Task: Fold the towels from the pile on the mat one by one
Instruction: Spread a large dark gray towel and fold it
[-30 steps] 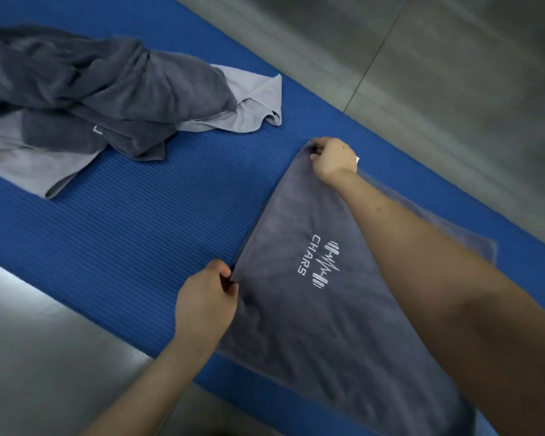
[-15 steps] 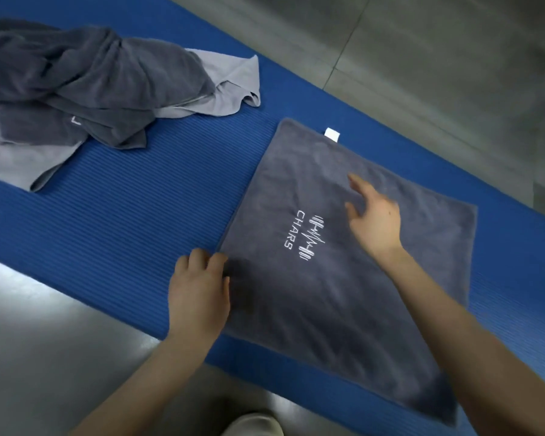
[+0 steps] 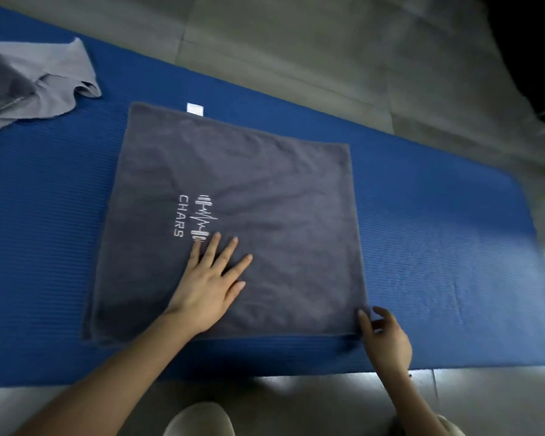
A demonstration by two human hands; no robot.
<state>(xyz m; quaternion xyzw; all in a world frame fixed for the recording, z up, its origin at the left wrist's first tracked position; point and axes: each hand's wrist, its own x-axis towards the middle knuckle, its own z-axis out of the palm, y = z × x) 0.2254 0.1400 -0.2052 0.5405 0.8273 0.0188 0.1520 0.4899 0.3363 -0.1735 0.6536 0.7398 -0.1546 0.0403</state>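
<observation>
A dark grey towel (image 3: 265,190) with a white CHARS logo lies flat as a folded square on the blue mat (image 3: 438,240). A small white tag (image 3: 194,108) sticks out at its far edge. My left hand (image 3: 210,284) rests flat on the towel just below the logo, fingers spread. My right hand (image 3: 383,336) is at the towel's near right corner, its fingertips touching the corner, fingers apart. The pile of grey towels (image 3: 29,80) lies at the far left of the mat, partly cut off by the frame edge.
Grey floor (image 3: 328,51) surrounds the mat beyond its far edge and along the near edge. A light-coloured shoe tip (image 3: 199,420) shows at the bottom centre. The mat's right end is bare.
Both hands let go of the towel's left corners. The left hand moved onto the towel's middle and lies flat; the right hand swung to the near right corner. The view shifted right.
</observation>
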